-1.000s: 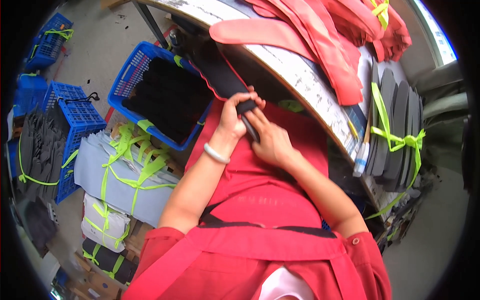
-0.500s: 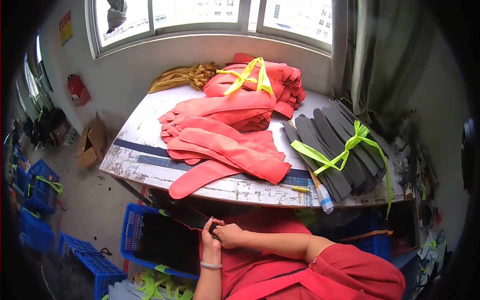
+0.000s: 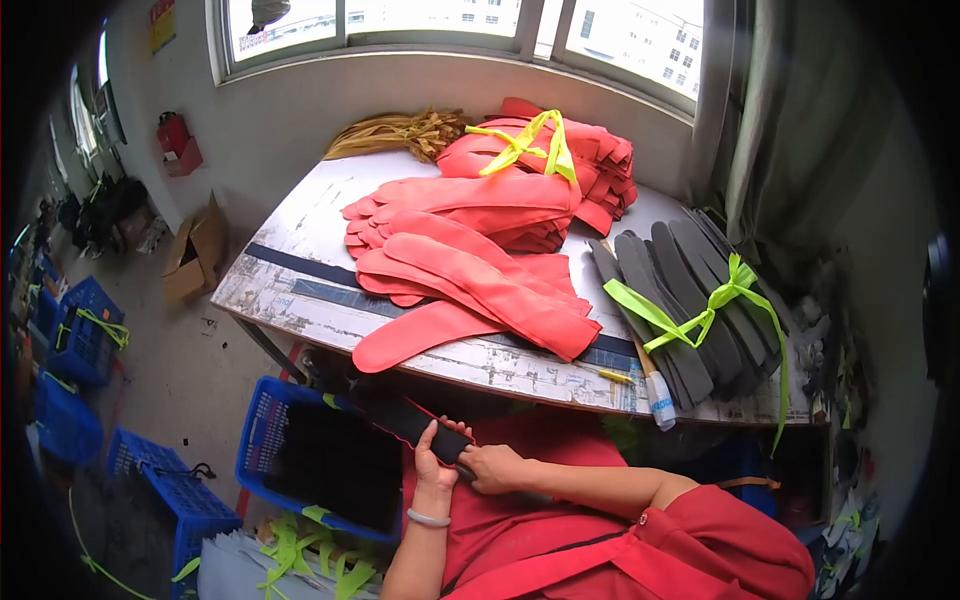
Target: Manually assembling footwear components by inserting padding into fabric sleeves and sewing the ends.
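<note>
Below the table's front edge, my left hand (image 3: 434,464) is closed around a black fabric strip with a red edge (image 3: 405,418). Beside it, my right hand (image 3: 497,468) grips the same strip's near end, its fingers bent and partly hidden. The strip slants up and left from my hands over the rim of a blue basket (image 3: 263,440). On the table above lie loose red fabric strips (image 3: 470,280) with rounded ends, one jutting toward the front edge.
On the table (image 3: 262,292) are a yellow-tied red bundle (image 3: 600,165), tan strips (image 3: 395,135) and a tied stack of dark grey strips (image 3: 690,300). A yellow pen (image 3: 614,376) lies near the front edge. More blue crates (image 3: 178,490) and a cardboard box (image 3: 195,252) stand at left.
My hands have moved slightly apart, and more of the black strip shows between and above them. The whole view has shifted, so the table sits a little farther right.
</note>
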`<state>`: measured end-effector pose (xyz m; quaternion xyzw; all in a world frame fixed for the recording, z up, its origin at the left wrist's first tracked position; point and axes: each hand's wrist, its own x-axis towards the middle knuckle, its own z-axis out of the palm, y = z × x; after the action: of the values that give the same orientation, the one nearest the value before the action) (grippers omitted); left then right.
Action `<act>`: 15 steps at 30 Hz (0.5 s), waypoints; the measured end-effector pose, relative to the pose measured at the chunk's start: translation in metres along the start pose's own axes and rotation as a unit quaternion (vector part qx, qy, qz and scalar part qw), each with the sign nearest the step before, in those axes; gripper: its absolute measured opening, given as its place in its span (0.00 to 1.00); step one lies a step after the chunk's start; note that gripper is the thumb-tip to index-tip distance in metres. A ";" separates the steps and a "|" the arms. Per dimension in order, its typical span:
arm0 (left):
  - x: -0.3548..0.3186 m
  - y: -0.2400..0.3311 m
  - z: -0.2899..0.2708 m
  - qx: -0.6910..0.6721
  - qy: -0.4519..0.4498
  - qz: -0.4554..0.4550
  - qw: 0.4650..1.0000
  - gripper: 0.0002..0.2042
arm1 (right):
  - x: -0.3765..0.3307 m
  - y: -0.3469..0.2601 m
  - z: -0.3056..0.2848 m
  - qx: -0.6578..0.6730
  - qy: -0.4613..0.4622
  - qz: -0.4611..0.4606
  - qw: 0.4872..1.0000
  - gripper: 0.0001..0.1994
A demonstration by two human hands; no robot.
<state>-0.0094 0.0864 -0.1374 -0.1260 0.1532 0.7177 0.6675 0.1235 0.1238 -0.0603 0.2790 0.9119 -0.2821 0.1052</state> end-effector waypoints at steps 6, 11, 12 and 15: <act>0.010 0.009 -0.007 -0.027 0.047 0.025 0.998 0.07 | 0.051 -0.001 -0.001 -0.071 -0.169 0.018 0.983 0.21; 0.006 0.008 -0.002 -0.014 -0.048 0.037 0.998 0.13 | -0.009 0.000 -0.003 0.004 0.006 -0.004 1.000 0.41; 0.010 0.005 0.004 0.015 -0.036 0.048 0.998 0.13 | -0.002 0.004 0.002 -0.023 0.049 -0.004 0.999 0.36; 0.010 0.006 0.007 -0.009 -0.034 0.017 0.999 0.12 | 0.027 -0.005 -0.010 0.004 0.074 -0.029 0.997 0.26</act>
<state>-0.0156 0.0975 -0.1344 -0.1044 0.1262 0.7343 0.6587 0.0983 0.1385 -0.0596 0.2730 0.9239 -0.2668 0.0278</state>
